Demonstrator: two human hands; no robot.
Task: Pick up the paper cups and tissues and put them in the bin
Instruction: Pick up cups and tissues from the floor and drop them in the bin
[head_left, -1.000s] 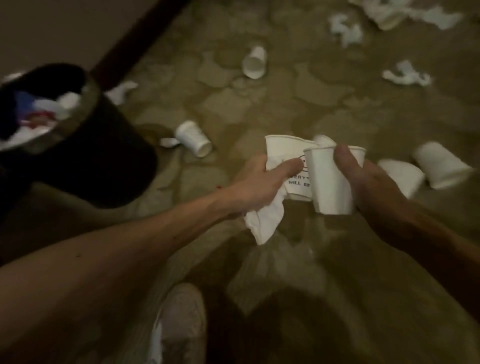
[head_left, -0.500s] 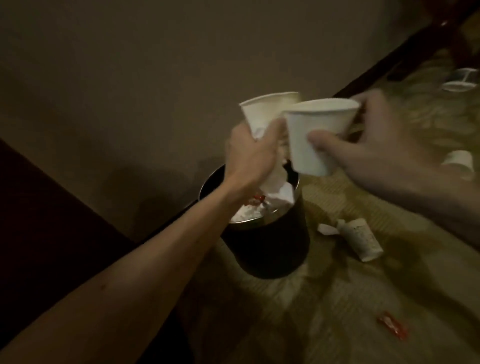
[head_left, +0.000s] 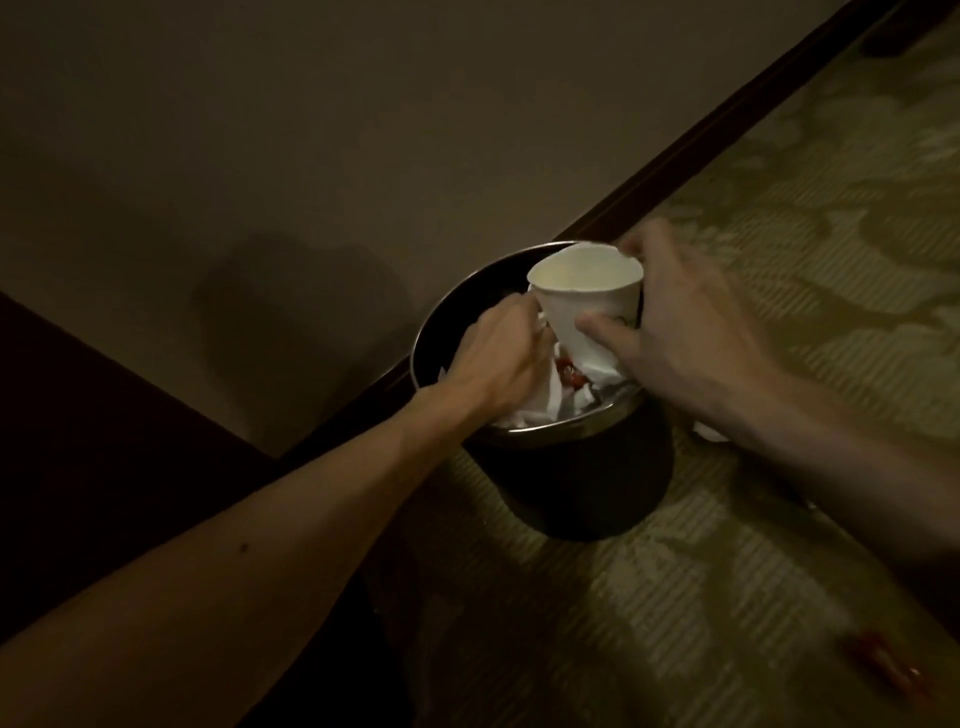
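Both hands over the bin, loads ready to drop.

The left hand (head_left: 498, 358) was low in the mouth of the bin (head_left: 571, 483), its fingers curled round a wad of white tissue (head_left: 541, 328). The right hand (head_left: 675, 332) gripped a paper cup (head_left: 587, 301), open end up, thumb on the near wall and fingers behind the rim, just above the bin's right side. The bin stood on the patterned carpet (head_left: 779, 260) beside the wall, heaped with white paper (head_left: 530, 413) nearly to its metal rim. With so little room, both loads were best released low and toward the middle, the cup pressed in, lest it roll off over the rim. A red wrapper (head_left: 883, 660) lay on the carpet, well apart.
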